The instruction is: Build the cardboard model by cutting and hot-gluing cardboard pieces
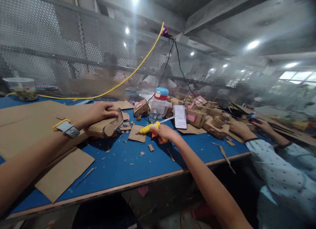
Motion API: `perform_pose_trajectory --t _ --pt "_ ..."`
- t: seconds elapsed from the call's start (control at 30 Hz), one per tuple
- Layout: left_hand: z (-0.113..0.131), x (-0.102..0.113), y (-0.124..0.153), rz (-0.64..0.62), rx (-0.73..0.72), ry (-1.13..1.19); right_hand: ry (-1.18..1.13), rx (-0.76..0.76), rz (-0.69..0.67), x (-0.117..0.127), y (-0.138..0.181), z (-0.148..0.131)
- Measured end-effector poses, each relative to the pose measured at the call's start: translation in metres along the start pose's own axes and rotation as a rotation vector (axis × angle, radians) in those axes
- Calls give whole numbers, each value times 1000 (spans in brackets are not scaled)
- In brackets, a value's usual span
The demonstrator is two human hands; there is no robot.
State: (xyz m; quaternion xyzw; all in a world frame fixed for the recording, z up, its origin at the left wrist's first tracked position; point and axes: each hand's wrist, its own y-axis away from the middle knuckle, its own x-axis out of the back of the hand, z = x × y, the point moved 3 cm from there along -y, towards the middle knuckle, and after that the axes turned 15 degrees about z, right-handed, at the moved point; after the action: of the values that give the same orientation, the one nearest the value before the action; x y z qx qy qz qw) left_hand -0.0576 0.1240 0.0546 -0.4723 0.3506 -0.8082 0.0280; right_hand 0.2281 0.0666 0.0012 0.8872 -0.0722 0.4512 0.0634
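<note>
My left hand (100, 111), with a yellow-strapped watch (66, 127) on the wrist, rests palm down on a curved cardboard piece (106, 125), fingers curled over its top. My right hand (165, 132) is closed around a yellow hot glue gun (149, 128) whose nozzle points left toward a flat cardboard scrap (137, 133). Both sit over the blue tabletop (128, 163).
Large cardboard sheets (29, 123) lie at left, another sheet (64, 171) near the front edge. A blue-lidded bottle (159, 105), a phone (180, 117) and cardboard models (212, 122) crowd the back. A co-worker's hands (238, 127) work at right. A perforated screen (74, 58) stands behind.
</note>
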Motion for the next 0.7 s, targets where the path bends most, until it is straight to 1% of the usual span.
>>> perform_pose_trajectory --t 0.07,0.13,0.2,0.27,0.3,0.33,0.37,0.4,0.47,0.57,0.7 --pt "0 -1 0 -16 5 3 61 39 90 -1 3 5" --pt "1 -1 1 -32 5 3 193 122 214 2 11 5" --pt "4 0 2 -38 10 4 289 257 381 7 26 2" --pt "8 0 2 -36 9 16 275 431 546 8 46 -1" --pt "10 -1 3 -32 6 26 212 530 556 6 57 -2" --pt "12 -1 3 -27 0 40 144 620 530 1 67 -3" --pt "15 -2 4 -25 -10 64 95 682 512 -4 77 -3" --pt "18 -4 5 -29 -23 98 71 709 517 -10 85 -2" --pt "24 -8 6 -59 -50 173 77 716 500 -23 94 1" --pt "30 -15 10 -130 -63 231 118 646 451 -38 96 5" --pt "36 -23 13 -182 -72 276 146 580 404 -41 94 8"
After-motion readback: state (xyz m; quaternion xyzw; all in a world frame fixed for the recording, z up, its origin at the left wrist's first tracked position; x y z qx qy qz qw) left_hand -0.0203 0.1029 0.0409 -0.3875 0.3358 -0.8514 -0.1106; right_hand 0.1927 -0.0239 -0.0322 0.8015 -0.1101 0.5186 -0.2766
